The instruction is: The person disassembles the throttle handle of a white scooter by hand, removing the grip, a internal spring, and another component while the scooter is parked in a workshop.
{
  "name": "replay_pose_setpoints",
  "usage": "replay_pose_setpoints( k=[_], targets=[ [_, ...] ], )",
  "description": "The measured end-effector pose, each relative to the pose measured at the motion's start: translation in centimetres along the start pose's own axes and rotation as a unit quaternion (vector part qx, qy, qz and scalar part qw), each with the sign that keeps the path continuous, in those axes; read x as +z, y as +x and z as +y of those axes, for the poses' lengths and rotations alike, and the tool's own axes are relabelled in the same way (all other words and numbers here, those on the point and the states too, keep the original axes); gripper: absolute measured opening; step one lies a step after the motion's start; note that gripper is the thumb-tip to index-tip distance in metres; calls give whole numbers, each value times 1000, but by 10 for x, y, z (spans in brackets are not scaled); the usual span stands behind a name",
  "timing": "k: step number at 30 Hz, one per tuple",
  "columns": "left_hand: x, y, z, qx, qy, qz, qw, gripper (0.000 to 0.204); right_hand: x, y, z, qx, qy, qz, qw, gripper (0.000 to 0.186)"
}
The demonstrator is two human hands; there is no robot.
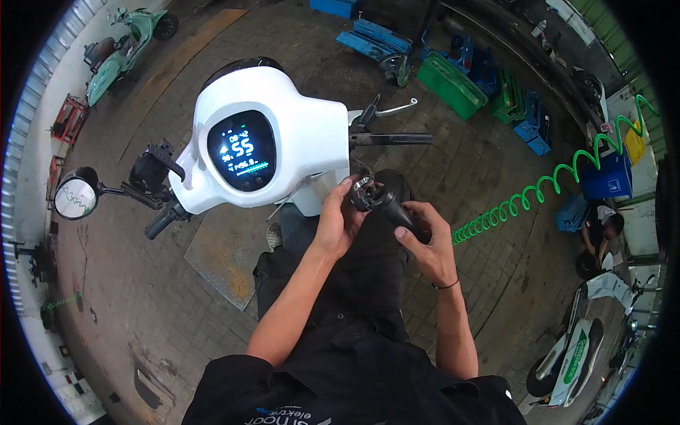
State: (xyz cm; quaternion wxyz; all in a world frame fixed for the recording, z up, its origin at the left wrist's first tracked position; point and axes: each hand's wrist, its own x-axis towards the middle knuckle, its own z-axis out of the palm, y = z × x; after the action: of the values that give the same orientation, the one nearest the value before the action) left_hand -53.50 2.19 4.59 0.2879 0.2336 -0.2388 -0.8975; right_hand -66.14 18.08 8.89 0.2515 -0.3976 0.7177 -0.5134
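Note:
My left hand is closed round a black switch housing with wires and small metal parts showing in its open face. My right hand grips a thick black cylinder whose exact kind I cannot make out. Its upper end is right beside the housing, and I cannot tell whether they touch. Both are over my dark-clad lap, just below the scooter's right side. The white scooter front carries a lit dashboard. A black right handlebar bar and a silver brake lever stick out above my hands.
A round mirror and the left grip project left. A green coiled hose stretches across the right. Green and blue toolboxes stand at the far right. Another person crouches near a parked white scooter.

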Motion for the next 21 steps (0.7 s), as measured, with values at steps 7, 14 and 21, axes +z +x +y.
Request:
replay_pose_setpoints(
  k=[7, 14, 21],
  targets=[
    [-13, 7, -3, -35, -71, -60, 995, 47, 13, -13, 5, 95, 146, -31, 984, 39],
    [-2, 5, 1, -56, -78, -92, 991, 53, 20, -16, 4, 95, 131, 5, 987, 40],
    [12, -1, 6, -22, 32, -8, 999, 47, 11, -16, -6, 116, 148, 42, 981, 40]
  ],
)
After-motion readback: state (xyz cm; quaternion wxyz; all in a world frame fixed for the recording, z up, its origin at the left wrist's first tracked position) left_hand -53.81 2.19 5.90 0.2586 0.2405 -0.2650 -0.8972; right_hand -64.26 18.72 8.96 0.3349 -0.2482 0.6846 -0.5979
